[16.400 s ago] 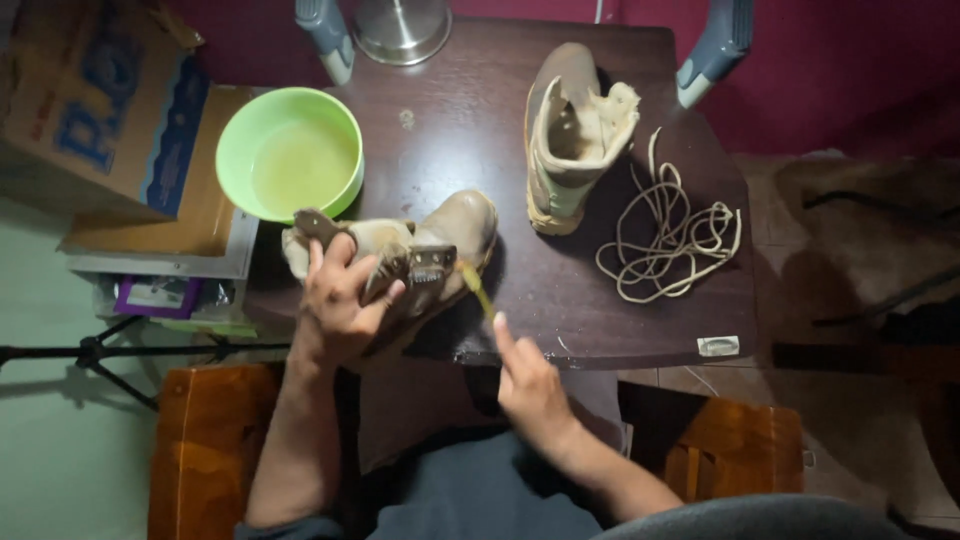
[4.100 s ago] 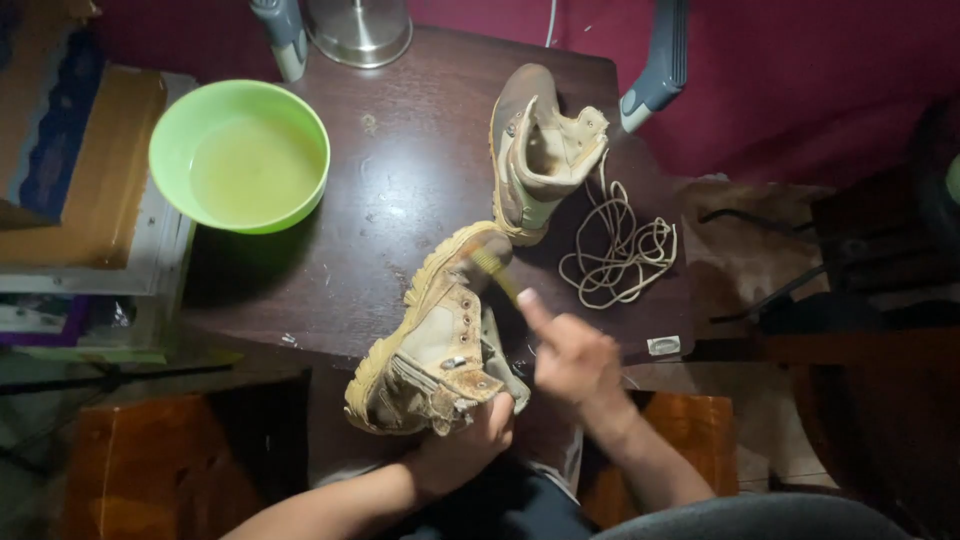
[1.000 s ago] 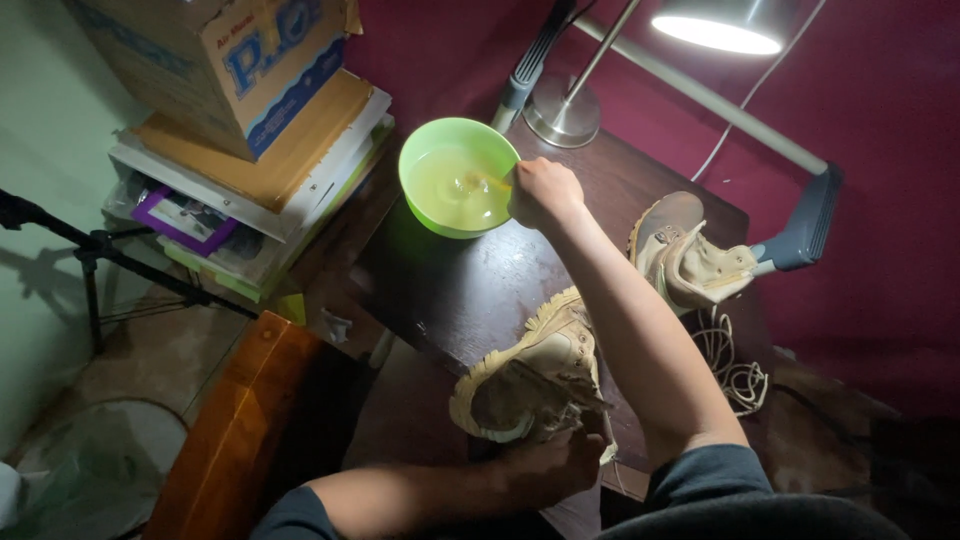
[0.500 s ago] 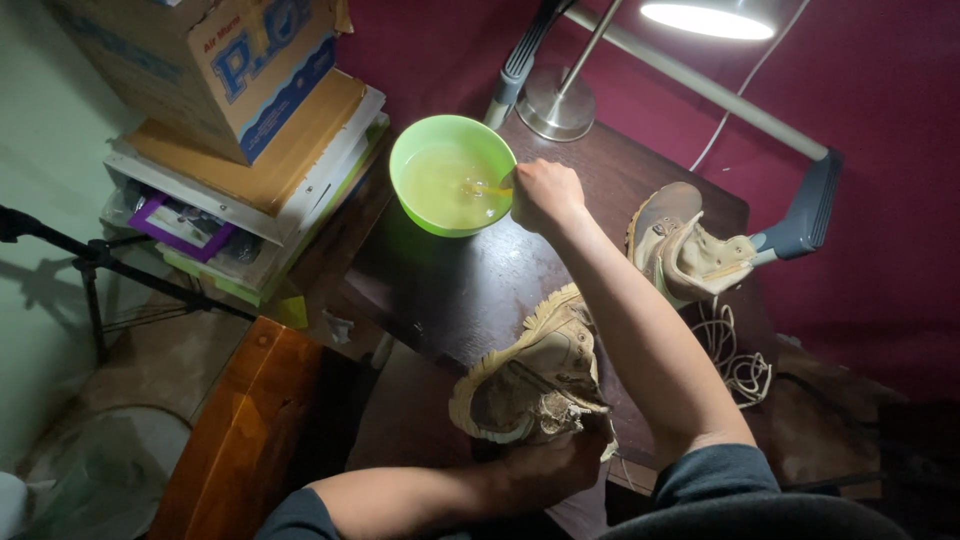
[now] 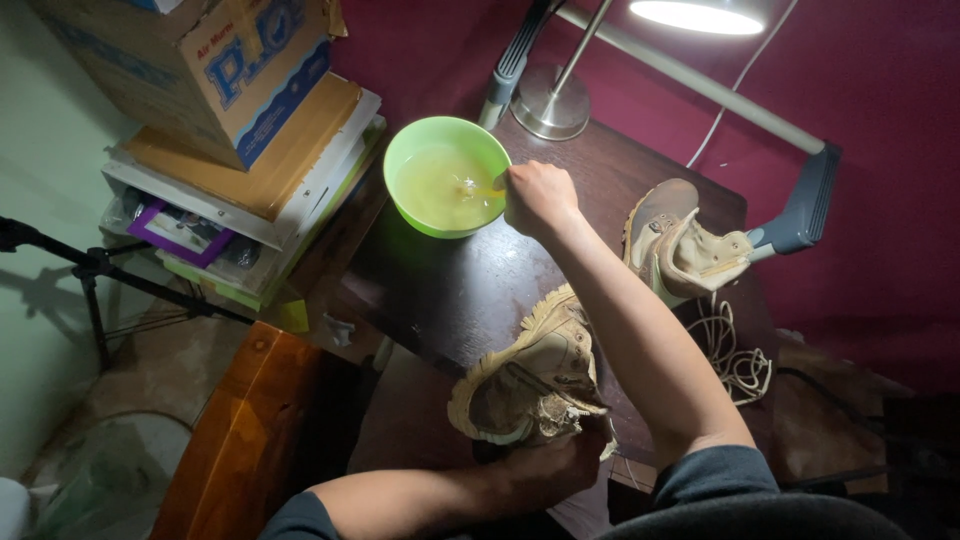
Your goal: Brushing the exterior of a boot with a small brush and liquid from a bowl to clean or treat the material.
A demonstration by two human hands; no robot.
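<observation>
Near the lower middle of the frame a tan boot [image 5: 535, 385] lies tilted at the front edge of the dark wooden surface [image 5: 450, 290], its pale, ridged sole rim turned toward the camera and its upper looking worn and smudged with dirt. The left hand [image 5: 555, 465] is closed around the boot's lower end, holding it from beneath.

The right hand [image 5: 540, 195] reaches to the upper middle of the frame, fingers curled shut on a thin yellowish stick-like tool [image 5: 487, 190] whose tip dips into a green bowl [image 5: 447, 176] of cloudy, pale yellow liquid.

At the right of the surface a second tan boot [image 5: 675, 240] lies on its side, with a loose coil of cream laces [image 5: 738, 358] just below it. A lamp base [image 5: 550, 102] stands behind the bowl. Cardboard boxes [image 5: 225, 75] are stacked at upper left.
</observation>
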